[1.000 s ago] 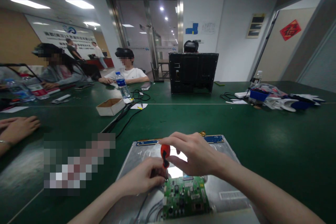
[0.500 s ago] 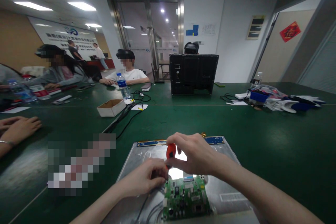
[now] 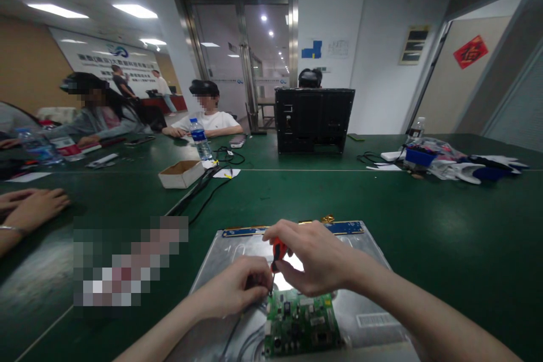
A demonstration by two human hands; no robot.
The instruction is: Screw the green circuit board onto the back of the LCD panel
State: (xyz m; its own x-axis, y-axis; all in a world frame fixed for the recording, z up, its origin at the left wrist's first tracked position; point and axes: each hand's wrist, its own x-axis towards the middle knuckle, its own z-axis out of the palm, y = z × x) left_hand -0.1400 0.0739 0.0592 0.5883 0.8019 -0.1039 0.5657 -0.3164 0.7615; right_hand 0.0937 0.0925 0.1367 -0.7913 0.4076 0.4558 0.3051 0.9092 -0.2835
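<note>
In my right hand (image 3: 314,254) is a screwdriver (image 3: 278,250) with an orange-red and black handle, held upright with fingers on the handle. Its thin shaft points down at the upper left corner of a green circuit board (image 3: 301,322). My left hand (image 3: 246,283) is closed in a pinch beside the shaft's lower end; what its fingertips hold is hidden. The board lies on the silver metal back of a flat panel (image 3: 369,297), which has a barcode label. A narrow blue circuit strip (image 3: 345,228) runs along the panel's far edge.
A cardboard box (image 3: 180,175), a water bottle (image 3: 200,138) and black cables (image 3: 199,186) are on the green table (image 3: 424,237). A black monitor housing (image 3: 314,120) stands opposite. Gloves (image 3: 462,169) lie at right. Another person's hands (image 3: 36,209) rest at left; more people sit beyond.
My right hand has turned about the screwdriver handle, its fingers shifting slightly left and the thumb lower and more open. My left hand stays at the board's corner.
</note>
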